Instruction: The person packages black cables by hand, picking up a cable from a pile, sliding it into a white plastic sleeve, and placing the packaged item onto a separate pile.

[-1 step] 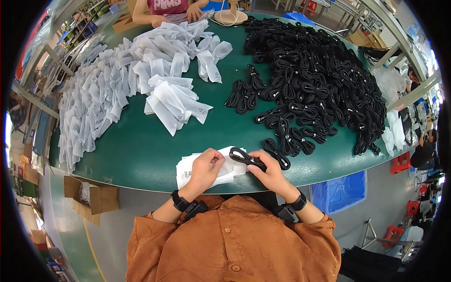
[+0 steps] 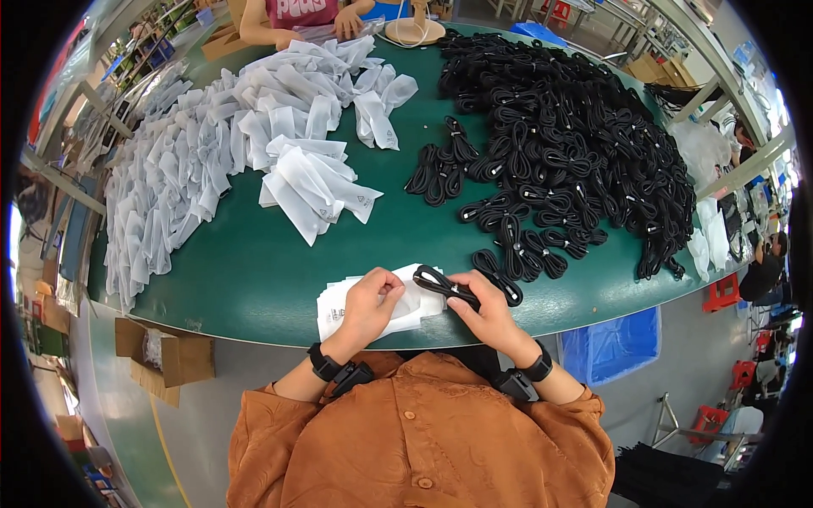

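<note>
At the near edge of the green bench (image 2: 254, 279), the left hand (image 2: 371, 303) pinches the top white pouch (image 2: 406, 306) of a small stack, while the right hand (image 2: 484, 306) grips a coiled black cable (image 2: 445, 284) whose end lies at the pouch's edge. This looks like the bagging step; next the pouch mouth likely needs spreading so the coil can slide in. Whether the mouth is open yet is hidden beneath the fingers, and the cable's connectors cannot be made out.
</note>
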A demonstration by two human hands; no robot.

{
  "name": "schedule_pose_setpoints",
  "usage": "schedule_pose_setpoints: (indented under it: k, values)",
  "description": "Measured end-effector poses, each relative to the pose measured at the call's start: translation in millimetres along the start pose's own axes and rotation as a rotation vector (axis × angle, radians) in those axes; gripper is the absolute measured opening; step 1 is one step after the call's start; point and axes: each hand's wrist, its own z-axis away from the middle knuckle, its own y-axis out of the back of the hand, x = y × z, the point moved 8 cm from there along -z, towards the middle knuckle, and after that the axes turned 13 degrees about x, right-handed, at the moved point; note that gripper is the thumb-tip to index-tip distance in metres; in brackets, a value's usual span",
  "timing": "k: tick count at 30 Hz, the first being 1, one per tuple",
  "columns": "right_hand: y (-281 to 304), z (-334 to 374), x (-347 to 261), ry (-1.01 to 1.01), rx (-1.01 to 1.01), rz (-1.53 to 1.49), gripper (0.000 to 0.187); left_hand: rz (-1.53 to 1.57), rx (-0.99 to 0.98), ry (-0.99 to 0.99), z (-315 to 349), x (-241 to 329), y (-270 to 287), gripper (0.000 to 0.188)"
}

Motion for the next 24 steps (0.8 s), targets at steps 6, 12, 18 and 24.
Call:
schedule_pose_setpoints:
  k: [6,12,18,24]
  values:
    - [2.3,15.2,-10.8,0.203,0.028,0.412,0.034,0.017,-0.013,-0.031,-0.5,-0.2,-0.7,0.006]
    - [-3.5,16.4,-31.8,0.542,-0.043,0.560,0.035,-0.013,-0.031,-0.071,-0.4,5.4,-1.3,0.006]
    - [-2.0,11.6,-9.8,0.141,-0.093,0.317,0.024,-0.115,-0.064,-0.460,1.2,55.3,-12.6,0.011]
    - [-34.1,-8.1,5.7,0.194,0.016,-0.071,0.018,-0.123,-0.063,-0.589,-7.4,67.4,0.4,0.011]
